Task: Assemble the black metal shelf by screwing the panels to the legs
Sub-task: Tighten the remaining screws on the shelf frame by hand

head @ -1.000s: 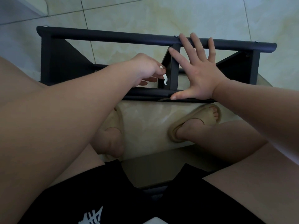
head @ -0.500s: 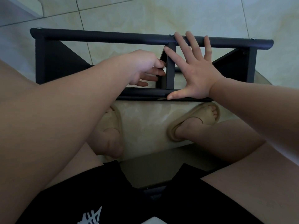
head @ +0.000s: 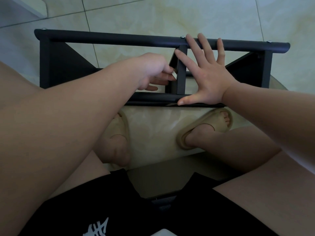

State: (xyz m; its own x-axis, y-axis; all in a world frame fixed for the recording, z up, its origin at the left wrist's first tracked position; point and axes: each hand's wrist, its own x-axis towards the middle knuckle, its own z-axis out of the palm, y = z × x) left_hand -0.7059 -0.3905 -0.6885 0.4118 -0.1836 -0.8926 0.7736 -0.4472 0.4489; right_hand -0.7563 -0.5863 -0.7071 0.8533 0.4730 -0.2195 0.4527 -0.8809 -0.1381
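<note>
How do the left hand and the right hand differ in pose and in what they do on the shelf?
The left hand is curled, its fingers pinching a small white tool beside the middle panel; the right hand is open and flat with fingers spread. The left hand reaches between the two legs; the right hand spans them, fingertips on the far leg, thumb on the near leg. Both touch the shelf at its middle panel.

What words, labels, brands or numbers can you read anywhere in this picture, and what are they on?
No readable text anywhere.
White mark on the black shorts: a graphic or stylised characters, cut off by the frame edge, not legible.
Shelf: no labels or numbers showing.
</note>
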